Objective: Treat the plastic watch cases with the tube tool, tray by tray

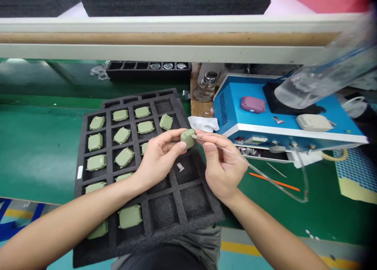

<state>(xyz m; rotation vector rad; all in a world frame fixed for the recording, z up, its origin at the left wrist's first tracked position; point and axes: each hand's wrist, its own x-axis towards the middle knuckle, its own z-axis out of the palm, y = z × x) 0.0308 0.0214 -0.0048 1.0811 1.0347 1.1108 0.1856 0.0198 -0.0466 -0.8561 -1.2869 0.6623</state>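
Between the thumb and fingers of my left hand point(160, 154) is a small green watch case point(187, 138), tilted over the foam tray. My right hand point(222, 164) pinches the end of a clear thin tube point(259, 171), its tip at the side of the case; whether it touches, I cannot tell. Below both hands lies the black foam tray point(163, 211), with several green watch cases point(96, 142) in its compartments. A small pinkish-white piece point(180, 167) lies in one compartment under the held case.
On the right stands a blue machine point(232, 101), the tube looping to its front. On it are a purple case point(253, 104), a pale case point(313, 122) and a clear cylinder point(297, 91). An orange stick point(273, 181) lies in front. A shelf point(176, 52) crosses above; a glass bottle point(205, 87) stands behind.
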